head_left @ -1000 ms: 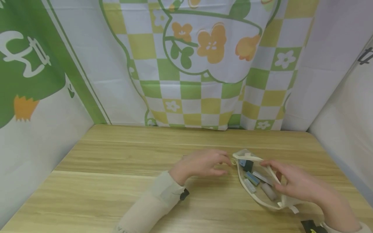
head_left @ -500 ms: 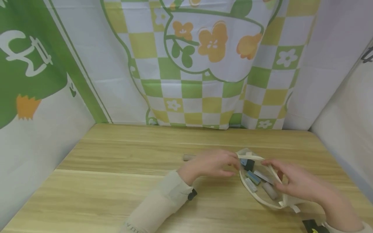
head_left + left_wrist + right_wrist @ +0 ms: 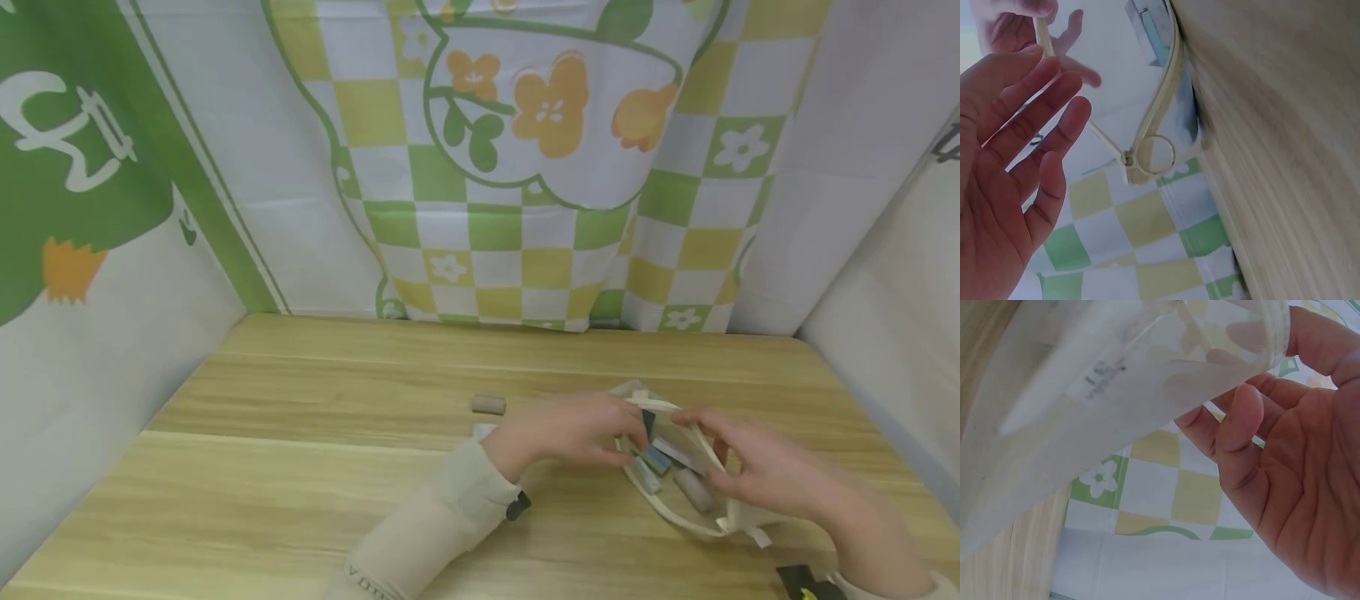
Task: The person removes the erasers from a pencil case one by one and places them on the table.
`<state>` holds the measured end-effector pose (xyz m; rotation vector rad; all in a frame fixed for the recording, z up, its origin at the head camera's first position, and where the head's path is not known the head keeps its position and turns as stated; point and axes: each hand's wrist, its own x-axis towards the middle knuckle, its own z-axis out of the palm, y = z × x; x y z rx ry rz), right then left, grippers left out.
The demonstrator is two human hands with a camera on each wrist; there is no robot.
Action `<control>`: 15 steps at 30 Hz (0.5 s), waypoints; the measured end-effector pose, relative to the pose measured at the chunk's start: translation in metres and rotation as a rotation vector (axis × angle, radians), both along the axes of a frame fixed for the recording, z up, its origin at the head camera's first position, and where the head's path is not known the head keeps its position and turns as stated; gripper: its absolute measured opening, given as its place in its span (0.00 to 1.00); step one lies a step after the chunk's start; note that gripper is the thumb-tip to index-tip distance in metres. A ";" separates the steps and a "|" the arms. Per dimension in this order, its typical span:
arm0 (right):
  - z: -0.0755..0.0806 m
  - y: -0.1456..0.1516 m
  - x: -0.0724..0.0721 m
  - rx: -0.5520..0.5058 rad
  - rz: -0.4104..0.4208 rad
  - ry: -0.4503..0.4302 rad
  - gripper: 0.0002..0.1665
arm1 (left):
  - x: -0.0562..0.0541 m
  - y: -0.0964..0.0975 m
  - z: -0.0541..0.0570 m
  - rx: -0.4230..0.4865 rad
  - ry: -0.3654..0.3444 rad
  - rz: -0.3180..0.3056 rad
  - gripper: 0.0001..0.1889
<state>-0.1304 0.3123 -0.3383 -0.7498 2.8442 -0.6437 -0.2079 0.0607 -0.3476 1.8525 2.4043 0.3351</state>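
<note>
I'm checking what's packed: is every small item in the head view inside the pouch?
No, a small brownish cylinder lies on the table, outside the pouch.

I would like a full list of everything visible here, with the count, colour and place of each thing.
Table: 1, light wood, lower head view
Pouch: 1, translucent with cream edging, table's right half
Pull ring: 1, cream, on the pouch's edge
Tag: 1, white, pouch's near end
Dark block: 1, in the pouch, partly hidden
Blue-green block: 1, in the pouch
Pale grey blocks: 2, in the pouch
Cylinders: 2, grey-brown, one inside the pouch, one on the table
Whitish piece: 1, on the table, mostly hidden
Printed cloth: count unclear, green, yellow, white, around the table
Sleeves: 2, cream, on the arms
Left hand: 1, bare, at the pouch's left edge
Right hand: 1, bare, pinching the pouch's right edge
</note>
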 end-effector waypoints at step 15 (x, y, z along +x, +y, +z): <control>-0.001 0.001 -0.001 -0.031 0.023 0.005 0.36 | 0.010 0.021 -0.002 -0.131 -0.031 0.050 0.16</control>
